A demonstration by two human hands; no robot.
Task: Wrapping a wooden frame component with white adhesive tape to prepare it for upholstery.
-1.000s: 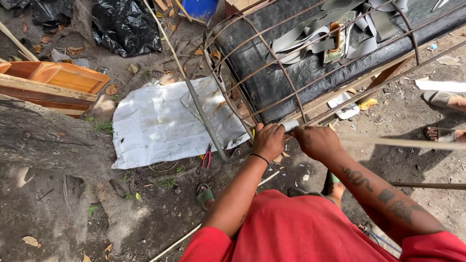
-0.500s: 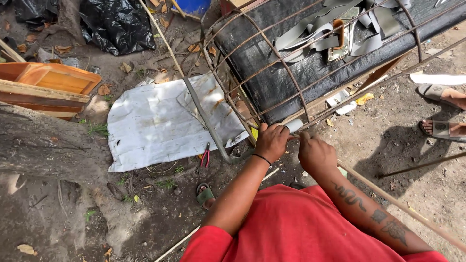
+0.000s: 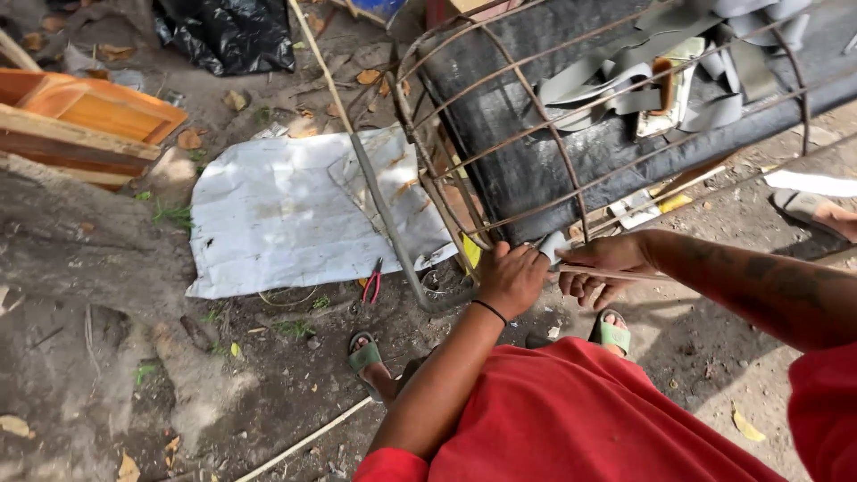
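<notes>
My left hand [image 3: 511, 277] and right hand [image 3: 605, 264] both clamp their fingers on a thin rod [image 3: 714, 278]; its long axis runs level, pointing rightward beside the wire cage [image 3: 553, 152].

The wire frame [image 3: 553, 134] is rusty brown, and behind it lies a black sheet [image 3: 536, 161] strewn with grey strips [image 3: 616, 85]. On the brown dirt to the left lies a creased white sheet [image 3: 277, 219], with red-handled pliers [image 3: 372, 282] near its edge. Far left sits an orange wooden box [image 3: 89, 116]. The shirt [image 3: 571, 419] is red, the sandals [image 3: 364, 355] green.
</notes>
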